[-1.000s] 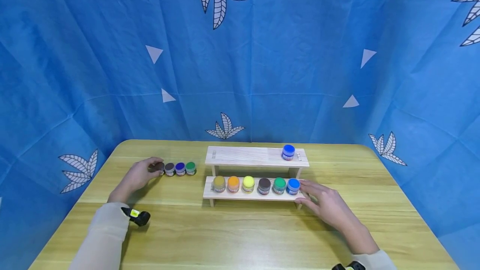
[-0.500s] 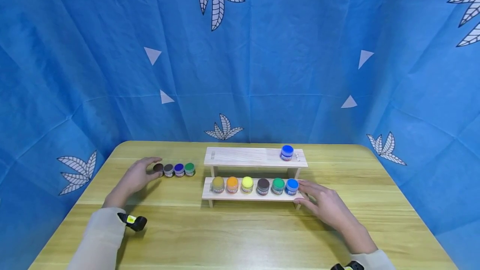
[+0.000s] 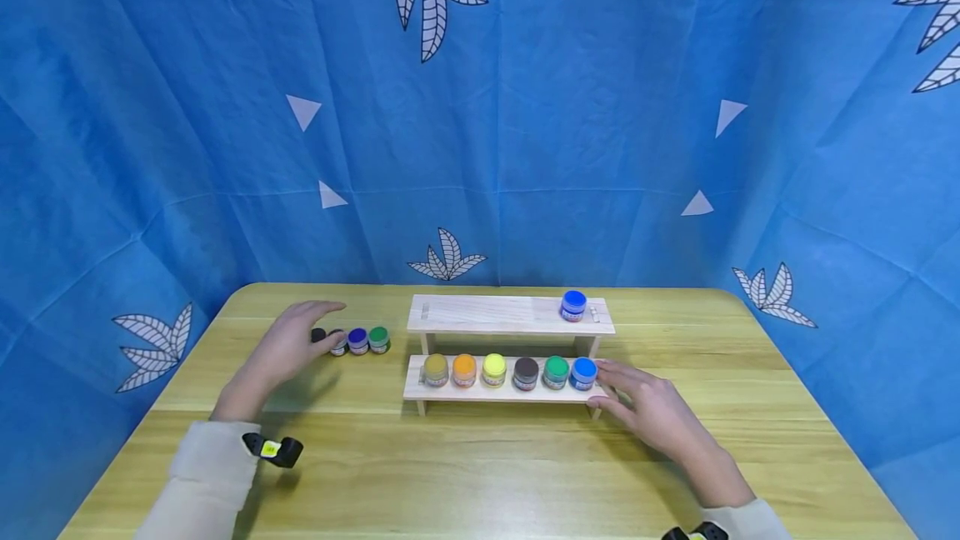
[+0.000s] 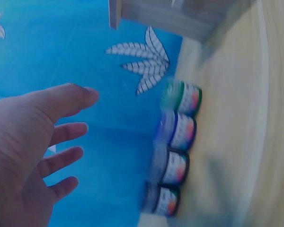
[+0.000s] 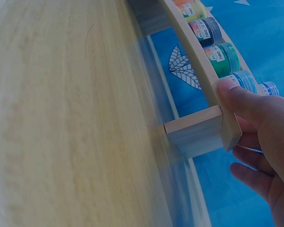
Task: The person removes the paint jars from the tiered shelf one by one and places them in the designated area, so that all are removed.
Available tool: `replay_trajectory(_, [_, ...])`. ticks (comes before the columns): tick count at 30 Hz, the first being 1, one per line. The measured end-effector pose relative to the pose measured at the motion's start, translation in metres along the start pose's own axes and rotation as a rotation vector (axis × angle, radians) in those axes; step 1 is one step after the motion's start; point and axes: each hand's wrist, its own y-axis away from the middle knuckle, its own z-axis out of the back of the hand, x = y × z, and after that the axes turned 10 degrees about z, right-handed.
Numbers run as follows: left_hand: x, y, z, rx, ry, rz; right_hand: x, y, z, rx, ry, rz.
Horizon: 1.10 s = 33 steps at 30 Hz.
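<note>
Head view shows the left hand (image 3: 291, 346) beside and partly in front of four little jars (image 3: 357, 342) that stand in a row on the wooden table (image 3: 480, 465). From left to right, their tops are black, dark grey, purple-blue and green. The left hand is spread, with a wide gap between thumb and fingers, and has hold of nothing. In the left wrist view, the jars look a bit blurry, and the hand is apart from them. The right hand (image 3: 648, 402) holds the right end of the front shelf (image 3: 510, 394), with its thumb on the front edge and its fingers at the back. I cannot tell if a finger touches the light blue jar (image 3: 584, 373) just beside it. Five more jars stand on that shelf: mustard, orange, yellow, dark brown and green. One blue jar (image 3: 573, 306) sits near the right end of the back shelf (image 3: 487, 313). A blue cloth (image 3: 502, 107) with white leaves hangs behind.
</note>
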Motion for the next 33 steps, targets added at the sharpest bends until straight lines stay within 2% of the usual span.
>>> replay_trajectory(15, [-0.066,-0.001,0.001,-0.076,-0.014,-0.18,-0.001,-0.001,0.0,-0.026,0.011,0.026])
replay_trajectory(22, [-0.098,-0.006,-0.006,-0.091,-0.009,-0.277,0.0,0.0,0.0,-0.034,0.009,0.028])
replay_trajectory(28, [-0.122,-0.011,-0.015,-0.066,0.041,-0.325,-0.001,0.001,-0.001,-0.037,0.007,0.035])
replay_trajectory(33, [-0.143,-0.016,-0.023,-0.066,0.044,-0.384,0.0,0.0,-0.002,-0.037,0.006,0.036])
